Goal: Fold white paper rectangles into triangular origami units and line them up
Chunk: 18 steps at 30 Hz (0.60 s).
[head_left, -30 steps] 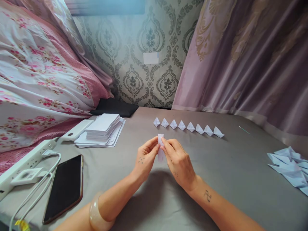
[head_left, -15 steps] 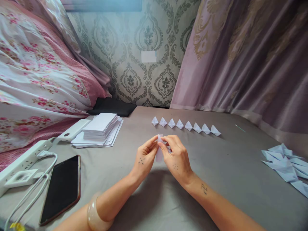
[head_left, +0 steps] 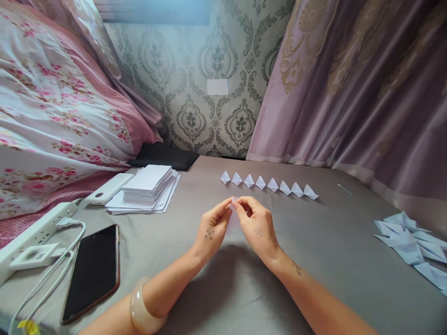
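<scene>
Operating from afar, I am pinching a narrow, pale, folded paper strip (head_left: 233,221) with both the left hand (head_left: 212,229) and the right hand (head_left: 257,228), above the middle of the grey cloth-covered table (head_left: 314,251) (the grip is hiding much of it, so the exact fold is escaping me). I am judging that strip part-done, while eight small pointed white paper shapes (head_left: 273,185) are standing in a row toward the far edge, looking finished; flat white paper sheets (head_left: 148,179) are lying stacked and unfolded toward the left edge, and loose pointed white paper pieces (head_left: 414,251) are resting near the right edge.
</scene>
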{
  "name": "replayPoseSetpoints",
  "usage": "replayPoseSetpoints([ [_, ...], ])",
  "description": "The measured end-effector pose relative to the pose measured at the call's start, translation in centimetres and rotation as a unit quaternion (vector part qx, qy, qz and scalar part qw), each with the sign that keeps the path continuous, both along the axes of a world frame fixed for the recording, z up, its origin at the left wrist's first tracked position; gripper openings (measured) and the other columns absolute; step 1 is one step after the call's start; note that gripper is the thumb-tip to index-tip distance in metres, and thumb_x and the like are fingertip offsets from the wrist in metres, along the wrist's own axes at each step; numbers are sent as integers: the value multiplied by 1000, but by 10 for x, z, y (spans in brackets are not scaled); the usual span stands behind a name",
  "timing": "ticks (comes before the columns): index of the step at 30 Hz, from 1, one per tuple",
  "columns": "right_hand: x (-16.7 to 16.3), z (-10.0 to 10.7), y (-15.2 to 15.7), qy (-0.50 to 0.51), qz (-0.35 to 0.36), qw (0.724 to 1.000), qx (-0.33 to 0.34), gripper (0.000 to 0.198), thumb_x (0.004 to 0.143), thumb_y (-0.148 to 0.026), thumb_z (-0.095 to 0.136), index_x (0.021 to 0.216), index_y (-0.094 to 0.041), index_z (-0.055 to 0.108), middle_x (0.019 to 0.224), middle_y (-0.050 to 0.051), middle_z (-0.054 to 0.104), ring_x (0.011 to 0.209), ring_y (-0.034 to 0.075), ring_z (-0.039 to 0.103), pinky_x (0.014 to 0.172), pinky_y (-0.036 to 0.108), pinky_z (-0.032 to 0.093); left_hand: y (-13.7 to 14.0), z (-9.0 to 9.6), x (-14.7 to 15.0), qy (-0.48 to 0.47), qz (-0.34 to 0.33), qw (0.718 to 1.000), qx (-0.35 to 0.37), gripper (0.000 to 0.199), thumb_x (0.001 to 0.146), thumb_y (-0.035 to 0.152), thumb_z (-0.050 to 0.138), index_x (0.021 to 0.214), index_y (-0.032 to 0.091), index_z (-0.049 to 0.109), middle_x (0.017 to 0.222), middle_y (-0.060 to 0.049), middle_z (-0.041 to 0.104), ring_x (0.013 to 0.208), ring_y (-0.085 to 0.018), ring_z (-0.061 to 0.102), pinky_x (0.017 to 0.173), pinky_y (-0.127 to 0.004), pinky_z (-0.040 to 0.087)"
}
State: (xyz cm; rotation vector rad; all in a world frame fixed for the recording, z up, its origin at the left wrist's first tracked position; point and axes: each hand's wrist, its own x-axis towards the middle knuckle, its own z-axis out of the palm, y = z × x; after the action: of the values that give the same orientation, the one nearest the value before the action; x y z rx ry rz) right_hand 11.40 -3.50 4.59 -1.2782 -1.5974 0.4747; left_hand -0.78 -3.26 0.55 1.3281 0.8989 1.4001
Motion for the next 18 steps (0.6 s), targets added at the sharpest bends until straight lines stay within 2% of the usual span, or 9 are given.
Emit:
replayPoseSetpoints([
  [5, 1, -4, 0, 1, -4, 1000, 19, 15, 87, -29, 53, 89, -23, 66, 87, 2, 68, 75, 15, 62, 65, 26, 46, 0, -1, -1, 18, 12, 1000, -1, 40, 83, 36, 60, 119, 20, 64, 107, -6, 70, 99, -22, 63, 88, -31, 48],
  [10, 0, -3, 1, -12, 1, 999, 33, 18, 88, -29, 50, 86, -22, 67, 84, 3, 67, 72, 16, 60, 64, 26, 46, 0, 1, -2, 16, 5, 1000, 0, 40, 83, 36, 60, 120, 20, 64, 108, -6, 70, 98, -21, 64, 89, -31, 48],
  [18, 2, 3, 5, 48, 29, 997, -45, 18, 83, -31, 54, 77, -20, 67, 80, 3, 67, 69, 16, 61, 67, 27, 48, -1, 4, -1, 6, -21, 1000, 6, 39, 84, 35, 59, 120, 20, 63, 113, -7, 69, 99, -22, 64, 89, -31, 49],
])
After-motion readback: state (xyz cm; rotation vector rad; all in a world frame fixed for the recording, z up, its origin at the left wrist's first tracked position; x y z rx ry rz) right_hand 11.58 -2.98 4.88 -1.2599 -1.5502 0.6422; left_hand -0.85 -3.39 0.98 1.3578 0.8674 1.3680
